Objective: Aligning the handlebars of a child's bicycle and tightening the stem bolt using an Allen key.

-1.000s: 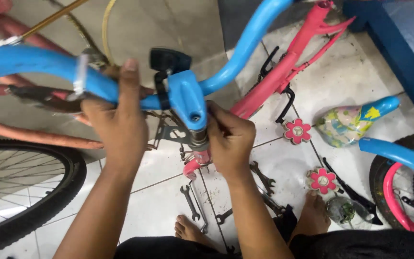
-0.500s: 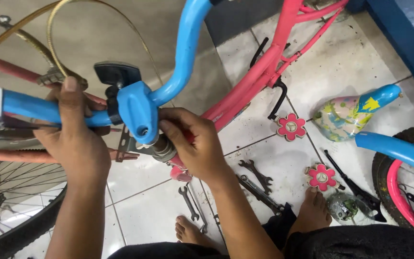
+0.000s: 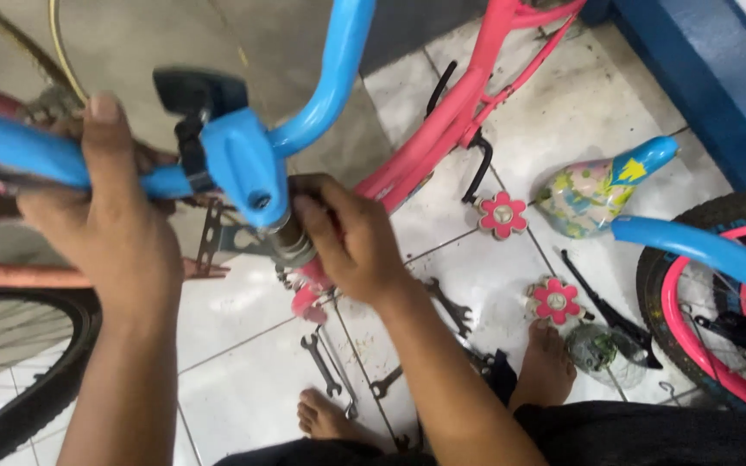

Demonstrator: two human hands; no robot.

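The left hand (image 3: 101,233) covers the stretch of blue handlebar (image 3: 62,164) under its palm, and the bar's far end runs off the left edge. The fingers (image 3: 325,216) of the right hand (image 3: 351,246) wrap the metal collar (image 3: 291,246) below the blue stem (image 3: 248,168), so how they grip it cannot be told. The pink frame (image 3: 455,121) is cut off at the top edge and vanishes behind the right hand lower down. The black tyre (image 3: 28,388) at lower left and the pink-rimmed wheel (image 3: 710,302) at right are each only partly in view. One wrench (image 3: 446,302) lies half hidden behind the right forearm. The whole view is slightly motion-blurred.
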